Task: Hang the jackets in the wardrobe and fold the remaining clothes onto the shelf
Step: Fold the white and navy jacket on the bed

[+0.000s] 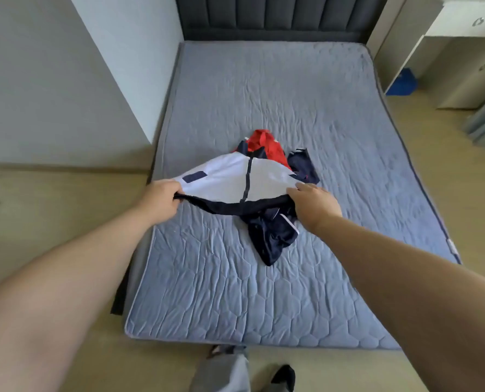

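Head view: left grip [160, 198] and right grip [316, 203] clutch the jacket [230, 176], fingertips hidden beneath.

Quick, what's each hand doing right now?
Left hand: grips the white and navy zip-up jacket by its dark lower edge.
Right hand: grips the same edge at its other end.

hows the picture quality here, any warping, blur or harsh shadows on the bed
Head view: wide-angle warping bows the bed edges, most near the frame's borders; light is soft and even, without glare or hard shadows; the jacket and the left hand and right hand holding it are fairly sharp.
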